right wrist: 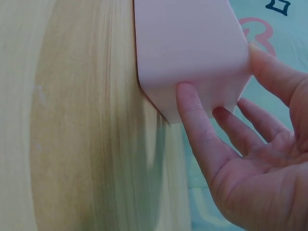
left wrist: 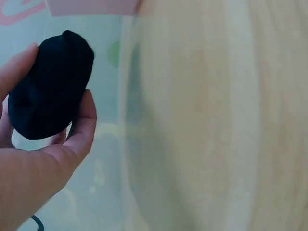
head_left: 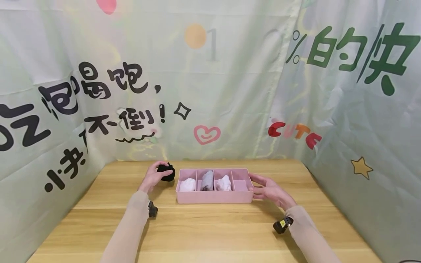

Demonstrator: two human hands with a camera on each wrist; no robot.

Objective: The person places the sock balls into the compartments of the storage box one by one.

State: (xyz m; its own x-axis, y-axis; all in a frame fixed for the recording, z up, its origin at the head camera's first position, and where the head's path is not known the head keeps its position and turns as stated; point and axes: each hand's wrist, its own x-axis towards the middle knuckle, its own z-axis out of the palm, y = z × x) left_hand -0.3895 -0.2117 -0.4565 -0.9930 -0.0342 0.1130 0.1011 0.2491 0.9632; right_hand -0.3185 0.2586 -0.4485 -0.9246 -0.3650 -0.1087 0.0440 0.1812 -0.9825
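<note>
A soft black bundle that looks like a rolled sock (left wrist: 50, 86) is gripped between the thumb and fingers of my left hand (head_left: 154, 178), just left of the pink divided box (head_left: 213, 197). At the box's other end, my right hand (head_left: 271, 191) touches the outer wall with extended fingers spread along it. Inside the box, a white cloth bundle (head_left: 188, 185) fills the leftmost compartment. A grey one (head_left: 207, 180) stands in the compartment beside it, and a whitish-pink one (head_left: 224, 183) comes after that. The rightmost compartment (head_left: 241, 185) shows its bare floor.
The box stands on a wooden table (head_left: 210, 233), toward its far edge. Printed cloth curtains (head_left: 230, 91) close off the back and both sides. A small black camera is strapped to each wrist, over beige sleeves (head_left: 128, 226).
</note>
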